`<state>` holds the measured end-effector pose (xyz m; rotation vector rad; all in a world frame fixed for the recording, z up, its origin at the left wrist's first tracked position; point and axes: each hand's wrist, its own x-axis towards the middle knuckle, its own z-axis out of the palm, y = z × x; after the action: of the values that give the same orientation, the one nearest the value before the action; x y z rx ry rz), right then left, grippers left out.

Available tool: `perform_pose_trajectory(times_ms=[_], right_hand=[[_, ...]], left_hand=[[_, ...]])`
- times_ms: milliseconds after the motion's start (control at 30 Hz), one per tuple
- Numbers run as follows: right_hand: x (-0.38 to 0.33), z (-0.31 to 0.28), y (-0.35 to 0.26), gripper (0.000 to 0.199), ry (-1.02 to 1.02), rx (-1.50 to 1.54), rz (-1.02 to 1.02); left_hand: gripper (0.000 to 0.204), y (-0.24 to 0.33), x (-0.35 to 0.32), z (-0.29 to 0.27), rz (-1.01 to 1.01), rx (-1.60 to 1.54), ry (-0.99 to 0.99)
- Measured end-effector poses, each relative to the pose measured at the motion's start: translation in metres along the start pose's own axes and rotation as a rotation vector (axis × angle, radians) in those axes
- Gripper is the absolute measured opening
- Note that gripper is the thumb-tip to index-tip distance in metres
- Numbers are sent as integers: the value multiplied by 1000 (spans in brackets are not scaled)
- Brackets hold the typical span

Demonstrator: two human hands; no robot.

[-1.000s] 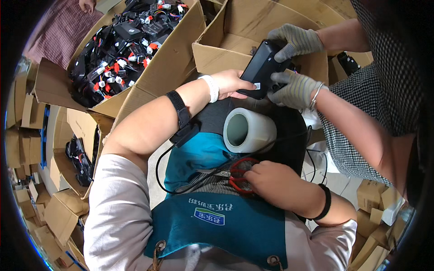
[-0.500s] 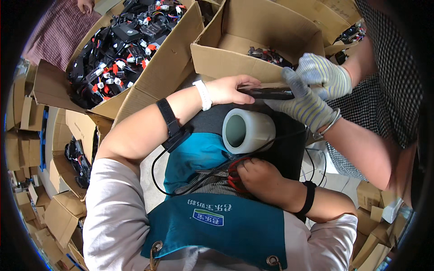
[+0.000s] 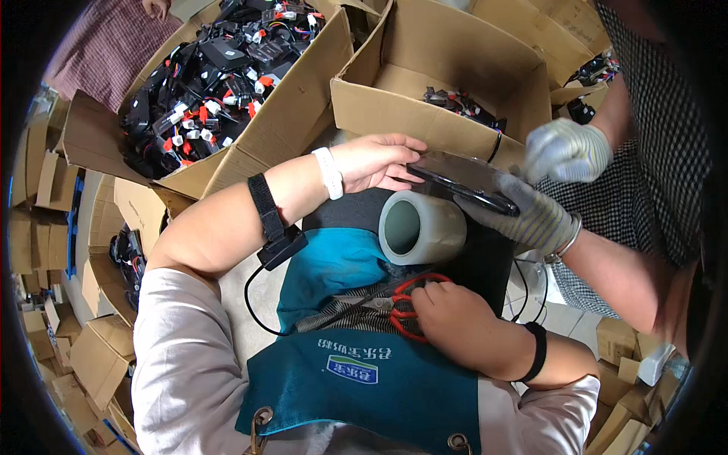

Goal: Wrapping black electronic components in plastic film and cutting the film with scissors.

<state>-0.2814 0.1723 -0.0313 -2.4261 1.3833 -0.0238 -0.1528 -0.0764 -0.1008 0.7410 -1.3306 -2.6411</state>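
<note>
My left hand [image 3: 371,163] has its thumb and fingers on either side of the left end of a flat, glossy black plastic case [image 3: 466,176]. A co-worker's striped gloved hand holds the case's other end. Low over my lap, my right hand [image 3: 459,318] grips scissors [image 3: 403,307] by their red handles, with the metal blades pointing left. Between my hands lies a wide roll of clear film [image 3: 428,227] on its side, its pale green core facing left.
A carton [image 3: 292,114] heaped with black cased parts and wired connectors stands at the far left. Beyond the case is another carton [image 3: 402,110] with a few such parts. The co-worker's second glove [image 3: 569,152] hovers at the right. A black cable [image 3: 254,303] loops from my left forearm.
The black case has tilted, showing more of its top, and its right end has dropped with the co-worker's glove. My right hand has shifted slightly, exposing more of the scissors.
</note>
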Motion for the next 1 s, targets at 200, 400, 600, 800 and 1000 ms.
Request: perform_pose_trajectory(times_ms=[200, 400, 600, 800, 1000], right_hand=[[-12, -30, -7, 16, 53, -281, -87], [-20, -46, -9, 25, 67, -220, 11], [-36, -85, -13, 34, -18, -196, 57], [-39, -83, -11, 37, 77, 14, 96], [-32, -68, -4, 56, 9, 177, 38]], left_hand=[[39, 1, 3, 2, -30, -33, 28], [37, -5, 9, 0, -17, -88, -5], [33, -6, 13, 5, 42, -108, 210], [34, 3, 13, -5, 70, 211, 480], [38, -6, 2, -4, 70, 361, 175]])
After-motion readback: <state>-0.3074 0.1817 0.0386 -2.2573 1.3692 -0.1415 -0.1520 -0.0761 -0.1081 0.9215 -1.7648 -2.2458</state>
